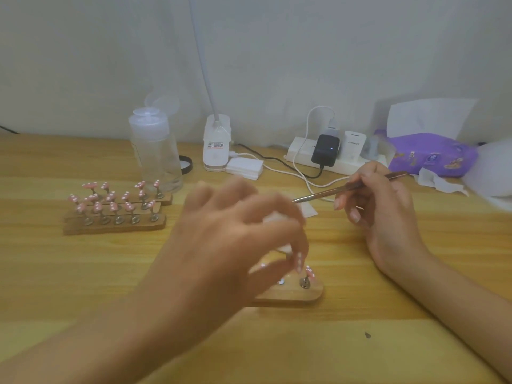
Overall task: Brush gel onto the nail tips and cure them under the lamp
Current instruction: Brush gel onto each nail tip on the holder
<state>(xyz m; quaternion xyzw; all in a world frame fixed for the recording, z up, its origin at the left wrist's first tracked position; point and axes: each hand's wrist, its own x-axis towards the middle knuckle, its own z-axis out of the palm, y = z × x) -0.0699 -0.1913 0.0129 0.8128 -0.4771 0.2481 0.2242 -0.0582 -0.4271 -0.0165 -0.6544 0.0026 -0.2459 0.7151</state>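
My left hand hovers over a small wooden holder near the table's front, and pinches a pink, white-dotted nail tip on its stand between thumb and fingers. One more pink tip stands on the holder's right end. The hand is blurred and hides the rest of the holder and something white under the palm. My right hand grips a thin metal-handled brush, whose tip points left toward my left hand. Further wooden holders with several pink tips stand at the left.
A clear pump bottle stands behind the left holders. A clip lamp base with a white gooseneck, a stack of white pads, a power strip with chargers and cables, and a purple tissue pack line the back.
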